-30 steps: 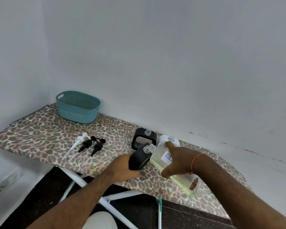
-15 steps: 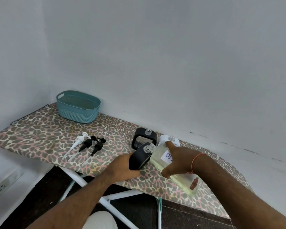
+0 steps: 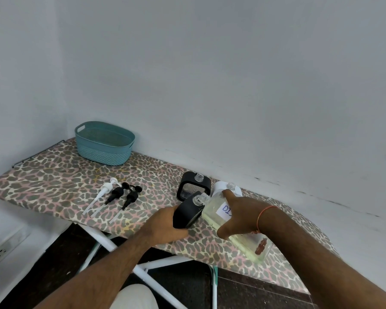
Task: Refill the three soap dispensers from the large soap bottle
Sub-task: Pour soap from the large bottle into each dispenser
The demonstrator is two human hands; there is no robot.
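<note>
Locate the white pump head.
Head view, left of centre on the ironing board: white pump head lies leftmost of three pumps, beside the black pumps.

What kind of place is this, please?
Probably a home utility or laundry corner: an ironing board with a leopard-print cover stands against bare white walls, with a teal basket on it and a wall socket nearby.

The ironing board (image 3: 54, 181) across the middle of the frame wears a leopard print of grey-brown spots on cream and pink. At upper left on it sits a teal basket (image 3: 104, 143). Left of centre lie one white pump (image 3: 106, 188) and two black pumps (image 3: 125, 194). Right of centre are two black dispensers (image 3: 187, 211), a white dispenser (image 3: 221, 186) and a clear bottle (image 3: 239, 233) of pale yellow liquid with a white label. An orange thread (image 3: 263, 214) circles the wrist at right.
</note>
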